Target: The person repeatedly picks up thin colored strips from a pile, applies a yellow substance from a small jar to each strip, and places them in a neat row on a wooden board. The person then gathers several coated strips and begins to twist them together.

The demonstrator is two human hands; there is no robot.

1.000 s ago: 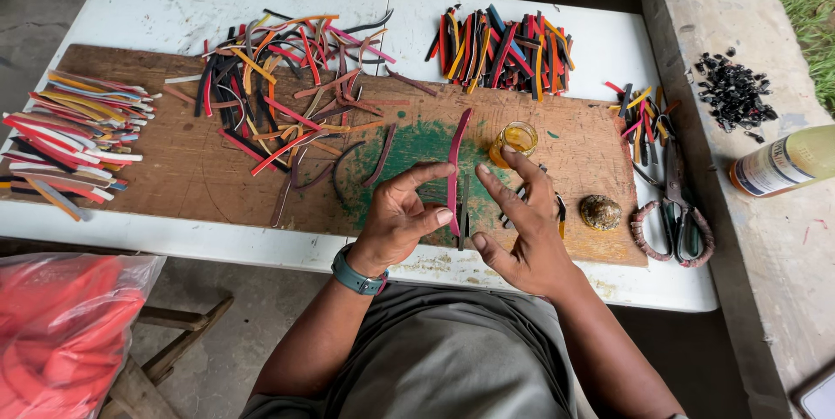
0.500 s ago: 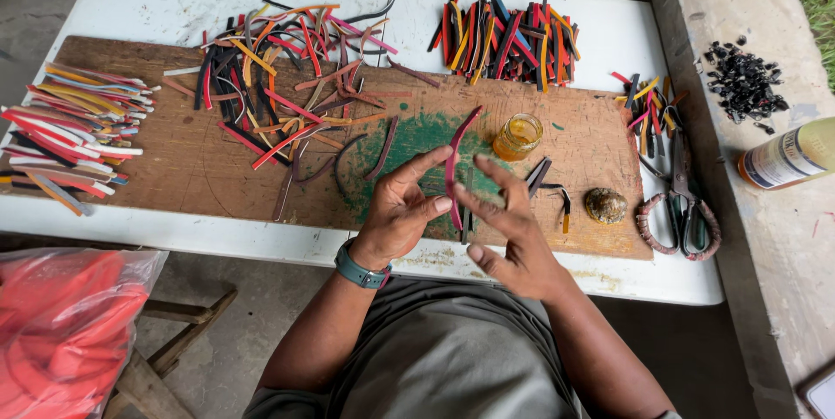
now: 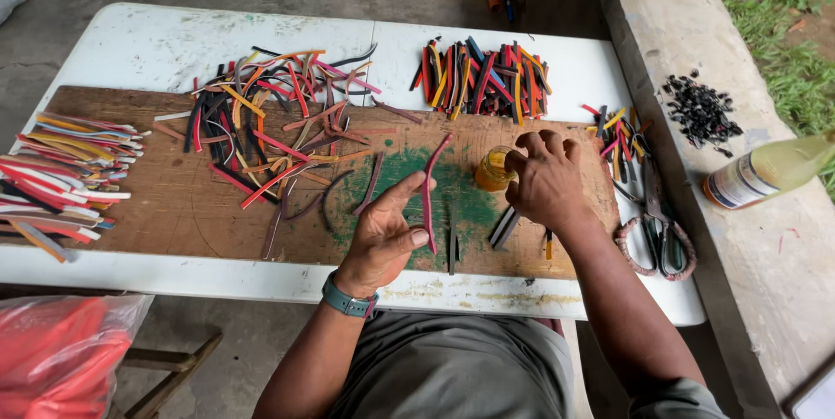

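A dark red strip (image 3: 431, 184) stands nearly upright over the green-stained patch in the middle of the wooden board (image 3: 156, 210), pinched at its lower end between thumb and fingertips of the left hand (image 3: 387, 232), whose other fingers are spread loosely. Just to the right, the right hand (image 3: 548, 180) curls over a small jar of yellow liquid (image 3: 491, 168), fingertips pressed together at its mouth; whether they pinch anything there is hidden.

This looks like the gluing step: the strip is held ready while the right hand takes up the yellow liquid. The next move likely calls for bringing the wetted fingertips to the strip and keeping the left pinch steady so the strip does not flop.

A few short dark pieces (image 3: 503, 227) lie on the board below the jar. Toward the far edge of the white desk (image 3: 130, 45) sit a loose tangle of coloured strips (image 3: 270, 132) and a tidier bundle (image 3: 483, 80); another stack (image 3: 61, 175) lies at the left edge. Scissors (image 3: 657, 227) rest near the right edge, and a bottle (image 3: 765, 171) lies on the concrete ledge beyond.
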